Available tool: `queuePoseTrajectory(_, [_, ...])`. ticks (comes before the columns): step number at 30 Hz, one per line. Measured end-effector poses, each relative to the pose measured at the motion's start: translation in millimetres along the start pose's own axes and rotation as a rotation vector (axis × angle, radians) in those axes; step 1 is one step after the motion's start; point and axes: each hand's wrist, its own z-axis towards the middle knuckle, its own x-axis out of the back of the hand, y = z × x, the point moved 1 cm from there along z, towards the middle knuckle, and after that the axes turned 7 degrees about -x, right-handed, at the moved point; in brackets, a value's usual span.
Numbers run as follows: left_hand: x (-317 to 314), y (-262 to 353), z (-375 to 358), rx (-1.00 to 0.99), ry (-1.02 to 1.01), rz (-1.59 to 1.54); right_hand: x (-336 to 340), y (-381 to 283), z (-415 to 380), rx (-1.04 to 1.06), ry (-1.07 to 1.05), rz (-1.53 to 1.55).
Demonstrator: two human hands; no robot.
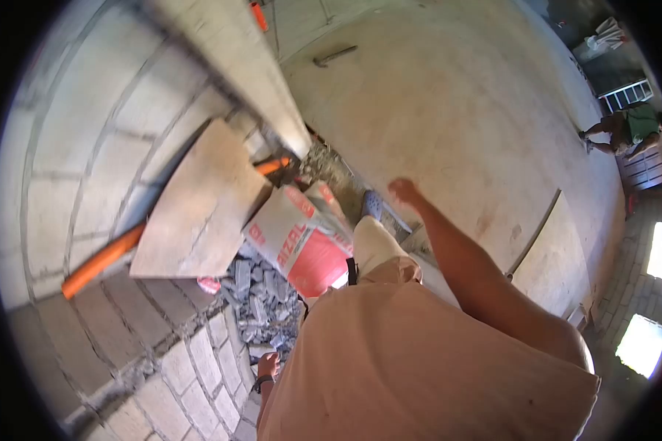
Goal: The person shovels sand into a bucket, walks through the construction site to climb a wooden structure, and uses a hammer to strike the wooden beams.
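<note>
My right hand point(404, 192), a little blurred, is stretched out over the concrete floor with its fingers loosely bent and nothing visible in it. It is nearest to my foot in a dark speckled shoe point(373, 204). My left hand point(268, 364) hangs low beside my shirt, a dark band on the wrist, its fingers loosely bent around nothing that I can see. Grey rubble point(257, 294) lies close to that hand. In front of my legs stands a red and grey paper sack point(301, 235) with large red lettering, touched by neither hand.
A board point(202, 209) leans on the block wall point(95, 140) by an orange pipe point(103, 261). A pale post point(250, 66) rises beside it. A hammer-like tool point(335, 56) lies on the floor. Another board point(555, 250) lies right; a person point(632, 126) is beyond, near a ladder point(625, 95).
</note>
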Motion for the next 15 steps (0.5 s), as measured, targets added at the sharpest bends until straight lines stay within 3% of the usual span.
queuePoseTrajectory(1, [9,78,-1,0.000,-0.017,0.103,15,19,8,0.060,-0.047,-0.331])
queuePoseTrajectory(3, [23,204,24,-0.019,-0.054,0.291,69,0,-18,-0.175,-0.187,-0.461])
queuePoseTrajectory(5, [35,283,111,-0.328,0.052,0.299,119,-10,-25,-0.199,-0.174,-0.320])
queuePoseTrajectory(6, [37,369,124,-0.452,0.147,0.471,141,-12,-28,-0.206,-0.165,-0.196])
queuePoseTrajectory(8, [30,532,138,-0.771,0.202,0.248,184,-18,-27,-0.244,-0.115,-0.099])
queuePoseTrajectory(9, [20,623,119,-0.717,0.085,0.034,205,-22,-19,-0.269,-0.075,-0.007])
queuePoseTrajectory(10, [4,693,117,-0.791,-0.005,-0.101,225,-30,-10,-0.275,-0.064,0.004])
queuePoseTrajectory(11, [-11,748,118,-0.857,-0.095,-0.237,244,-38,-1,-0.303,-0.001,0.045])
queuePoseTrajectory(15, [-59,888,138,-1.070,-0.236,0.063,296,-69,63,-0.315,0.124,0.112])
